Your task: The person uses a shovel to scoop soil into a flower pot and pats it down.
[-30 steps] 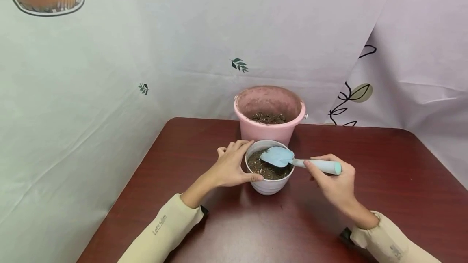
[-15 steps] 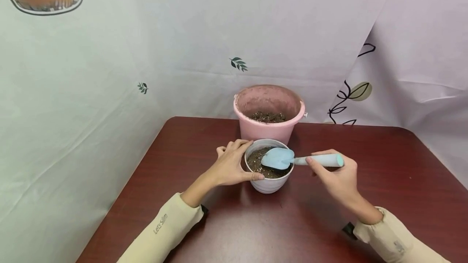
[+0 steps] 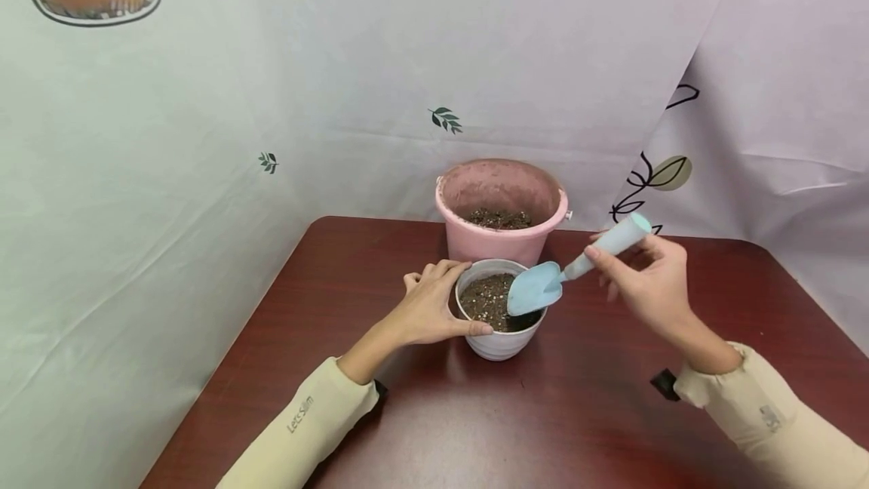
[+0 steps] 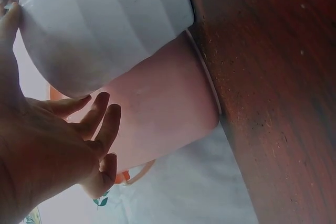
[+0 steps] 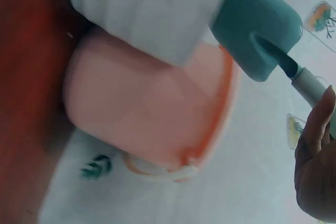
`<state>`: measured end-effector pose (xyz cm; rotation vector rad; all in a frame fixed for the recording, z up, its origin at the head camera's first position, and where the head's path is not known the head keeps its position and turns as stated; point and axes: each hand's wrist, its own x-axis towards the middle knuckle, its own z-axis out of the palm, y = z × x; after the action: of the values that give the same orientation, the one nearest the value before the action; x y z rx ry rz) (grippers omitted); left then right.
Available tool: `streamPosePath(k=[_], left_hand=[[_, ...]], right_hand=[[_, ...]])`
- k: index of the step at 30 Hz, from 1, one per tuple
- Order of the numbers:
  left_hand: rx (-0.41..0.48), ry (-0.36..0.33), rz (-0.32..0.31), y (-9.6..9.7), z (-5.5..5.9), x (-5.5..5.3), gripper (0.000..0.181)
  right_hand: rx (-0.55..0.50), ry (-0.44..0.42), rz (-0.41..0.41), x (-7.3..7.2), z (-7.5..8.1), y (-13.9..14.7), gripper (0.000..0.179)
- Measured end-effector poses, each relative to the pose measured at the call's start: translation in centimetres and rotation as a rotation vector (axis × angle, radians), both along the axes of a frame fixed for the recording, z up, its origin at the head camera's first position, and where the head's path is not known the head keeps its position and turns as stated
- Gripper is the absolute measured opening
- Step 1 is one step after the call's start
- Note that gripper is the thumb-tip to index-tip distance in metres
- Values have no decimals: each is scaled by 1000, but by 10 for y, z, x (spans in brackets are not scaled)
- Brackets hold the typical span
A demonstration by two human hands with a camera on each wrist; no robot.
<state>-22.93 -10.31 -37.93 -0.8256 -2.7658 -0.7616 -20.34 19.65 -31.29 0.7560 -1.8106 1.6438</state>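
Note:
A white flowerpot [image 3: 498, 345] with dark, speckled soil [image 3: 485, 299] stands on the table. My left hand [image 3: 424, 312] holds its rim from the left side, thumb at the front and index finger at the back. In the left wrist view the other fingers [image 4: 100, 119] hang off the pot wall [image 4: 105, 24]. My right hand [image 3: 652, 281] grips the pale handle of a light blue trowel [image 3: 536, 289]. The trowel slants over the pot's right rim, handle end raised and blade pointing down at the soil. The right wrist view shows the blade [image 5: 257, 30] beside the pot's rim.
Right behind the flowerpot stands a pink bucket [image 3: 498, 244] with soil low inside. Both are on a dark red wooden table [image 3: 462, 429]. A white printed cloth [image 3: 353, 81] hangs behind and to the left.
My right hand has moved up and to the right, tipping the trowel's handle upward. The blade has slid from the soil's middle toward the right rim. My left hand stays on the flowerpot.

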Motion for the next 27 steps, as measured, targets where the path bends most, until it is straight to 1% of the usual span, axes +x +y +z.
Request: streamPosePath(k=[3,7,10,12,14,17,18,20,23,25,27], left_hand=[[0,-5,-1,0,-1,0,103],[8,-10,-3,1,-1,-1,104],[19,-13,-3,1,-2,-1,104],[24,-14,-3,1,-3,-1,104],[27,-14,-1,0,-3,-2,104],[34,-16,-1,-1,-4,-2,103],[37,-19,-3,-1,-4,-2,103],[45,-23,-7,-2,-4,-1,103],[49,-31,-10,-1,-3,0,103],[50,-36,-12,-1,-3,0,104],[52,-41,-13,0,-3,0,103]], right_hand=[[12,18,-10,-9,18,1,11],[-47,48,20,-22,49,-2,6],[-97,23,28,-37,70,-3,7],[-78,-17,-37,-48,80,-3,8],[-22,-60,-110,-62,86,-6,9],[121,-121,-236,-82,85,-12,12],[172,-140,-259,-89,83,-14,13],[274,-166,-287,-103,76,-18,17],[441,-172,-324,-118,64,-24,24],[538,-167,-341,-124,58,-28,28],[602,-174,-350,-127,52,-31,31]])
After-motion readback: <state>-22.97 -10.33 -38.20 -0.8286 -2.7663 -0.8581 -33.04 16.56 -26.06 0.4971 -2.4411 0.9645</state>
